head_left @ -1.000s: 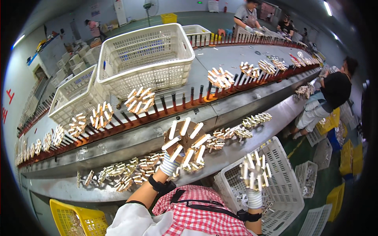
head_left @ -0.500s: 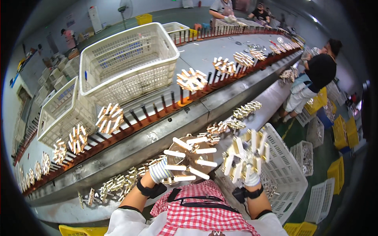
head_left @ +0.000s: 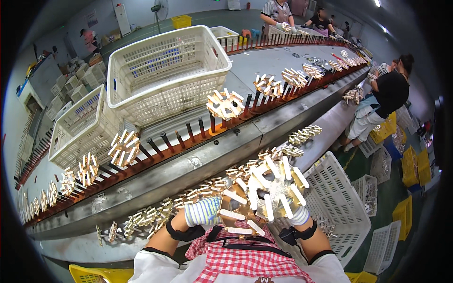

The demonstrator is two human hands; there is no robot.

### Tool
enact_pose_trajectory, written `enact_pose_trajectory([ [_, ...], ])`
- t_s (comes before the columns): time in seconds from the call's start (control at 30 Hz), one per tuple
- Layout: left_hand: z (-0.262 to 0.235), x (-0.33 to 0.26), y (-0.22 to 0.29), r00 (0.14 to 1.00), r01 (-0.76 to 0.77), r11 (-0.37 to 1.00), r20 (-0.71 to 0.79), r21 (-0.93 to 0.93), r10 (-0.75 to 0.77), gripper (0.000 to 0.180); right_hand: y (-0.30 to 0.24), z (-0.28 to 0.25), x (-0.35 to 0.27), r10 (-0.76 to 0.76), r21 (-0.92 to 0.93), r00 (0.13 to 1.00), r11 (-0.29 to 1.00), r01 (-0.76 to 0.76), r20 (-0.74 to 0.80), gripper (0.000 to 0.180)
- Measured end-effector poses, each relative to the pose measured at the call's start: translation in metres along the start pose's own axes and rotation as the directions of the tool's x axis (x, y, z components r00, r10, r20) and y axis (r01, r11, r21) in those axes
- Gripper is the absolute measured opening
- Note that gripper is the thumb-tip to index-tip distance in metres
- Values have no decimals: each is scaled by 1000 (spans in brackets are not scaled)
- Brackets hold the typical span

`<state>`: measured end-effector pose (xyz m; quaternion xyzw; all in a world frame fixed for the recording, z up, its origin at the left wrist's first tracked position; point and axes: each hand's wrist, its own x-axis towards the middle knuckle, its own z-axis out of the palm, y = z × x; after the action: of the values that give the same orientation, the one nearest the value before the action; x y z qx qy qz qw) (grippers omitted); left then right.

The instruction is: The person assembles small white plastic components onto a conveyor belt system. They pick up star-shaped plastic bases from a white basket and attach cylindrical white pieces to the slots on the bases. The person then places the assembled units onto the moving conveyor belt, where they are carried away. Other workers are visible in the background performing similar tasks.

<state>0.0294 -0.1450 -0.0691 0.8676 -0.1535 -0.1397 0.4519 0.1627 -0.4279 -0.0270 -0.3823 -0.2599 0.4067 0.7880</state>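
In striped work gloves, my hands come together over my lap, each closed on a round rack with white sticks standing around its plate. My left hand (head_left: 202,211) grips the left edge of a brownish stick rack (head_left: 231,205). My right hand (head_left: 299,216) holds a paler, shinier stick rack (head_left: 272,187) by its lower right side. The paler rack overlaps the brown one; whether they touch, I cannot tell. Most of my fingers are hidden behind the plates. Similar racks (head_left: 203,189) lie in a row on the metal ledge just beyond my hands.
Ahead runs a line of dark upright pegs (head_left: 166,140), several topped by stick racks (head_left: 225,104). Behind it stands a large white crate (head_left: 170,96). Another white crate (head_left: 337,203) sits by my right arm. A co-worker in black (head_left: 389,89) stands at the far right.
My right hand has brought its rack left, over the brown one. My left hand has shifted slightly right. Against the large crate, the peg-borne racks have moved left.
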Motion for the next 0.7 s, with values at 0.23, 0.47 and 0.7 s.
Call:
enact_pose_trajectory([
  [0.23,-36,3,-121,725,-60,981,-668,183,169,43,21,-15,-31,-373,-968,920,250,-28,-123,40],
  [0.47,-151,-32,-249,74,689,722,-985,-63,-156,37,21,12,-40,-385,-451,856,-867,-209,343,50],
  [0.7,-166,-75,-270,1,841,525,-968,-135,-252,39,36,-17,-53,-406,-935,895,353,-34,-186,60],
])
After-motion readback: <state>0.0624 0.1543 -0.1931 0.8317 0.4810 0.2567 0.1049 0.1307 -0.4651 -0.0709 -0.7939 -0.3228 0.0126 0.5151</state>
